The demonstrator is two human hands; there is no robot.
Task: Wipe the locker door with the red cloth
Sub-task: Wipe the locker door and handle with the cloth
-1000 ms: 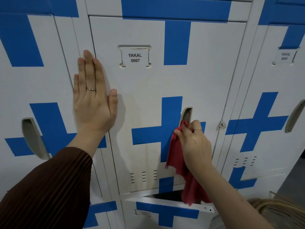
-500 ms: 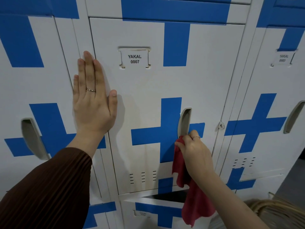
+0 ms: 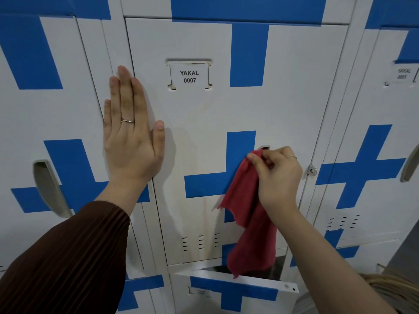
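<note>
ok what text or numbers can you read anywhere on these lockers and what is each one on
"YAKAL 0007": on the card in the label holder of the middle locker door.
"YAKAL" with a number below it: on the label of the locker door to the right; the number is too blurred to read.
Small label on the lower door that hangs ajar: too small and blurred to read.
No other text shows.

Locker door (image 3: 204, 114): white, with blue cross pattern; one cross at centre, a blue bar at 12 o'clock. Label (image 3: 189, 76): white, black lettering "YAKAL 0007". Cloth (image 3: 249, 223): red, plain, at 5 o'clock. Sleeve (image 3: 68, 257): dark brown, fine ribbed stripes, at 8 o'clock. Neighbouring lockers (image 3: 45, 109): white with the same blue crosses. Ring (image 3: 128, 121): thin, gold-toned.
</note>
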